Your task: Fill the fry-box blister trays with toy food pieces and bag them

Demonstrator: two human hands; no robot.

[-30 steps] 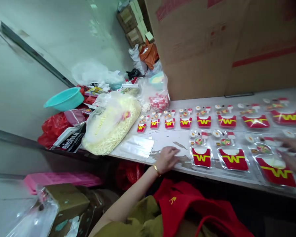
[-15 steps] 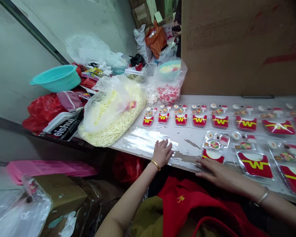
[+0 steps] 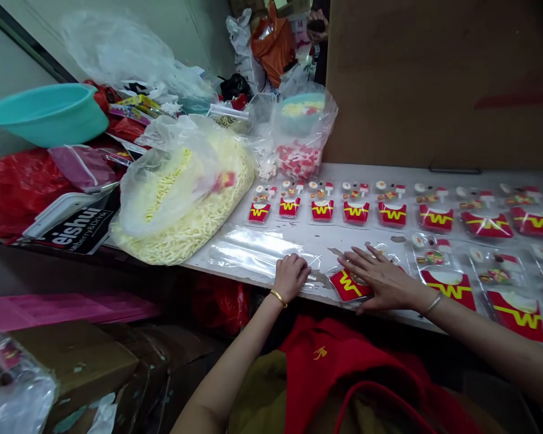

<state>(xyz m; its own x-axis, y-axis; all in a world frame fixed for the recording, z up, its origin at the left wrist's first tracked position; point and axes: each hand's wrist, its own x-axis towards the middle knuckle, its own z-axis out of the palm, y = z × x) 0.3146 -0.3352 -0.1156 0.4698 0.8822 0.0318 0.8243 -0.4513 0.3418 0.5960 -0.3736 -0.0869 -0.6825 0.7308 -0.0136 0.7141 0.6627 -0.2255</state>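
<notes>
While your right hand (image 3: 382, 282) lies spread, fingers loose, over a skewed toy pack (image 3: 349, 286) at the table (image 3: 344, 237)'s front edge, your left hand (image 3: 291, 278) curls at flat clear bags (image 3: 253, 248), its grip hidden. Beyond, other packs (image 3: 355, 213) lie filled in two rows; the bags look unused.

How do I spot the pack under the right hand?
Find the big brown cardboard, then the table before it. In the nearer row, the leftmost red W-marked pack is yours: turned askew, unlike its neighbours, partly under the right hand.
</notes>
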